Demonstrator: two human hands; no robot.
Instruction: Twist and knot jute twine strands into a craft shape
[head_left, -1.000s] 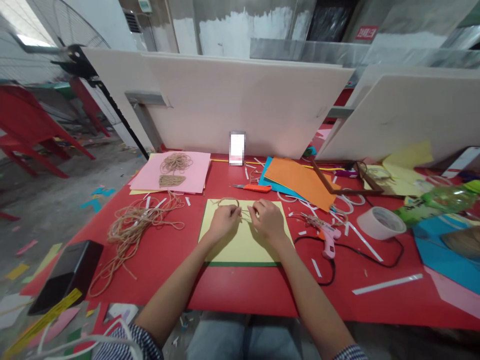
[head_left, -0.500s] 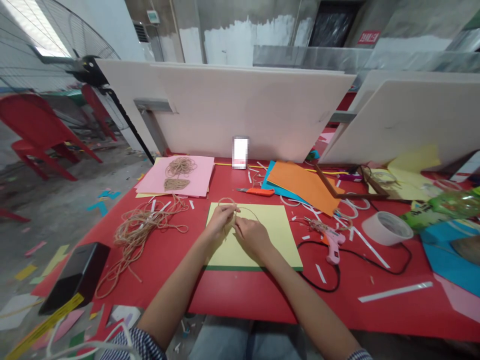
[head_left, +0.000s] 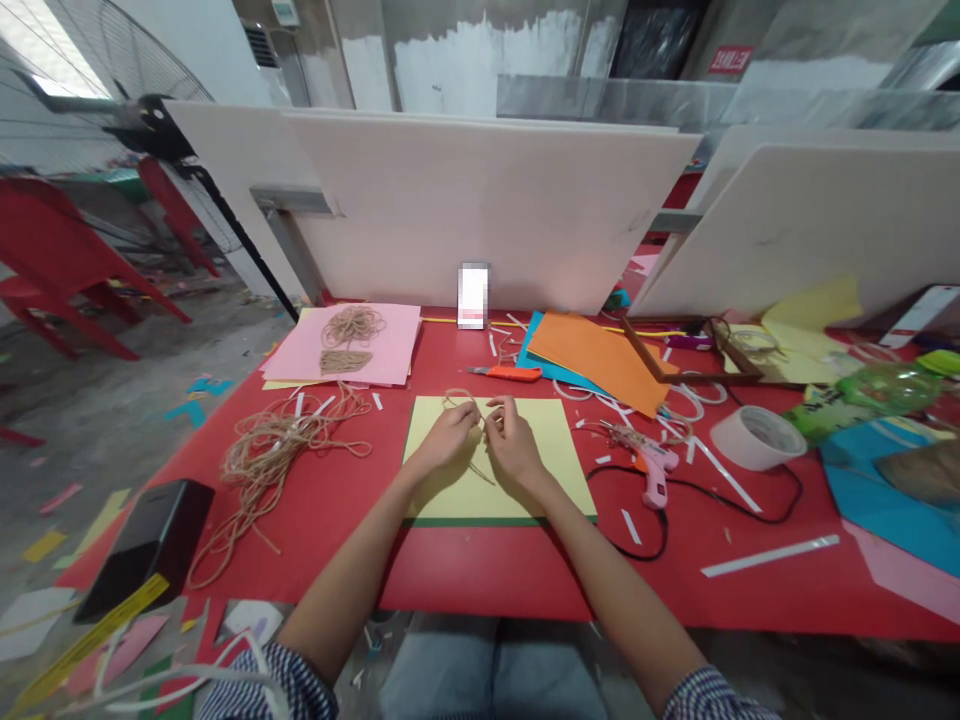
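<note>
Over a yellow sheet (head_left: 442, 505) with a green edge, both my hands work on a thin piece of brown twine (head_left: 481, 470). My left hand (head_left: 448, 432) pinches the twine, and a loop of it shows behind the fingertips. Close beside it, my right hand (head_left: 514, 440) has its fingers curled in on the twine near the same spot; the exact grip is partly hidden. One end of the twine trails down onto the sheet between the hands. Beyond the sheet lies an orange utility knife (head_left: 514, 374).
A tangle of twine (head_left: 274, 450) lies left, behind a black box (head_left: 150, 545). Twine coils rest on pink paper (head_left: 397, 345). At right are a pink glue gun (head_left: 655, 475) with its cord, a tape roll (head_left: 757, 437), orange paper (head_left: 600, 358) and a green bottle (head_left: 862, 395).
My right hand has turned, its fingers now raised and slightly apart from the left. The twine's free end now hangs down toward me instead of arching right. The view has shifted slightly.
</note>
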